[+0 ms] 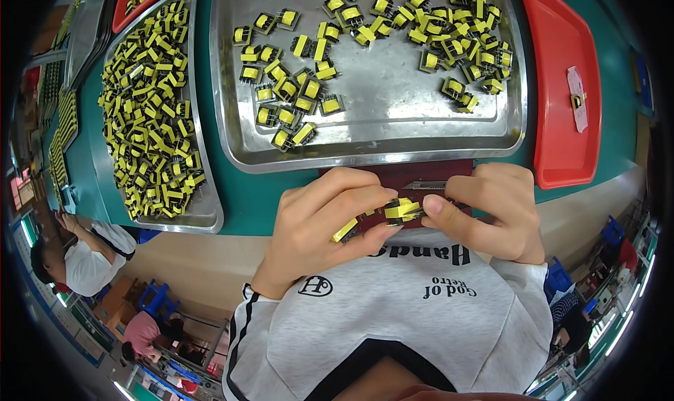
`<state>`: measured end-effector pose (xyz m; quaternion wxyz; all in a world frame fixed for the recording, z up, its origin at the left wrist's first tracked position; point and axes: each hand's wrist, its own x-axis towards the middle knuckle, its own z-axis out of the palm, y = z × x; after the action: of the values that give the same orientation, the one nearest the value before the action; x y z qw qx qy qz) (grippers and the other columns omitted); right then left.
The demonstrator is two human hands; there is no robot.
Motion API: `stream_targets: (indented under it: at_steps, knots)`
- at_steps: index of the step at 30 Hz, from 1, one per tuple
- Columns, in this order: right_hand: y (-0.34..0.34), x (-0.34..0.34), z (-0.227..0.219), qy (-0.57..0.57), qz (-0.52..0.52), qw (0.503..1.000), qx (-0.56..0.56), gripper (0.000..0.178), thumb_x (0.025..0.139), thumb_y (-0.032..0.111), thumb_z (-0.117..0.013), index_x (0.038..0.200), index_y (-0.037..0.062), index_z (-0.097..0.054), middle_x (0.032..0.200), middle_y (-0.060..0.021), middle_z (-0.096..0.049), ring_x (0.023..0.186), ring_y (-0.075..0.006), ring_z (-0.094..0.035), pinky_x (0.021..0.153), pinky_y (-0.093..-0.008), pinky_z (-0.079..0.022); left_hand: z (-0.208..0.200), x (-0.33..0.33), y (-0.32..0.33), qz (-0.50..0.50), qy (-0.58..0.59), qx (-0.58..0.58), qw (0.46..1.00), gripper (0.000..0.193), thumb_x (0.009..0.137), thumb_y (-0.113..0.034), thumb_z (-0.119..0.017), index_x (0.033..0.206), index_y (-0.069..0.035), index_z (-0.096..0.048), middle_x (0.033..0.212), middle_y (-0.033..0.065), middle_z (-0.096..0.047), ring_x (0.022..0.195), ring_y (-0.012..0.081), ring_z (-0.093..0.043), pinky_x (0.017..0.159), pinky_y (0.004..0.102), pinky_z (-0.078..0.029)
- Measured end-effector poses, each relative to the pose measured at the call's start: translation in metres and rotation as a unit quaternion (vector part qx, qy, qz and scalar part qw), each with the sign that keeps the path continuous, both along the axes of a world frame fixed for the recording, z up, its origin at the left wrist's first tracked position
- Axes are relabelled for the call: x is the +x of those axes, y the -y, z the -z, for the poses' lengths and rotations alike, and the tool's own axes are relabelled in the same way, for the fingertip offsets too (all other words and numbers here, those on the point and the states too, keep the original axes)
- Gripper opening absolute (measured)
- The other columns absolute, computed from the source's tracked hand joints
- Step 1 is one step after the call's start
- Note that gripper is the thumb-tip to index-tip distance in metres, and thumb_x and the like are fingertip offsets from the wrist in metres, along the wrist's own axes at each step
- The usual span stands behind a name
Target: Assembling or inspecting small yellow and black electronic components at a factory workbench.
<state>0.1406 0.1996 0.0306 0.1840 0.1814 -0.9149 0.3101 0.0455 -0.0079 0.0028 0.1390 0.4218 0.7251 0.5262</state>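
One yellow-and-black component (402, 210) sits over the dark red mat (428, 171), pinched by thumb and finger of my left hand (316, 222), a second component (345, 231) tucked lower. My right hand (495, 208) is curled close by; whether it grips the thin blade (425, 185), I can't tell. Loosening the pinch could drop either; a slip could nick me.

A blue stool (157, 297) stands near a person in pink (142, 333) and a person in white (91, 262).
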Motion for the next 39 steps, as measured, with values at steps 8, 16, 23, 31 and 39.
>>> stream_targets:
  at_steps: [8,16,23,31,39]
  knots:
    - [0.001,0.003,0.007,-0.030,-0.006,1.000,0.001,0.035,0.065,0.016,-0.081,0.096,0.0086,-0.065,0.078,-0.0042,-0.059,0.048,-0.0109,-0.046,0.039,-0.0244,-0.033,0.001,0.001,0.002,0.008,0.052,0.001,0.999,0.033,0.064,-0.013,-0.079,0.092,-0.003,-0.066,0.087,0.0107,-0.064,0.070,0.0190,-0.063,0.060,0.0273,-0.050]
    - [0.002,0.002,0.008,0.003,-0.002,0.999,-0.034,0.037,0.066,0.017,-0.080,0.100,0.0087,-0.066,0.077,-0.0040,-0.059,0.048,-0.0105,-0.047,0.040,-0.0240,-0.034,-0.001,0.000,-0.002,0.007,0.012,-0.015,1.000,0.031,0.063,-0.012,-0.080,0.091,-0.005,-0.067,0.089,0.0057,-0.063,0.067,0.0177,-0.063,0.055,0.0272,-0.052]
    - [0.000,0.002,0.008,-0.015,-0.018,1.000,0.000,0.034,0.070,0.014,-0.078,0.100,0.0057,-0.065,0.077,-0.0046,-0.059,0.047,-0.0112,-0.047,0.042,-0.0243,-0.036,-0.001,-0.003,-0.003,0.015,0.042,-0.009,0.999,0.031,0.064,-0.012,-0.080,0.090,-0.005,-0.066,0.088,0.0060,-0.063,0.068,0.0185,-0.063,0.055,0.0278,-0.052]
    - [-0.012,-0.003,0.008,0.021,0.105,0.906,-0.410,0.050,0.084,0.046,-0.066,0.113,0.0111,-0.044,0.072,-0.0010,-0.041,0.053,-0.0086,-0.034,0.051,-0.0260,-0.029,-0.002,-0.031,0.032,-0.106,-0.073,-0.037,0.991,0.027,0.068,-0.007,-0.078,0.091,-0.001,-0.063,0.089,0.0107,-0.063,0.078,0.0221,-0.063,0.067,0.0299,-0.051]
    - [-0.005,-0.008,-0.009,0.077,-0.372,0.698,-0.607,0.040,0.090,0.037,-0.061,0.066,0.0053,-0.062,0.047,-0.0032,-0.049,0.040,-0.0138,-0.046,0.089,-0.0363,-0.045,-0.043,-0.125,0.118,-0.371,-0.309,-0.273,0.832,0.022,0.083,-0.016,-0.068,0.095,0.000,-0.061,0.091,0.0108,-0.062,0.084,0.0239,-0.059,0.077,0.0312,-0.045]
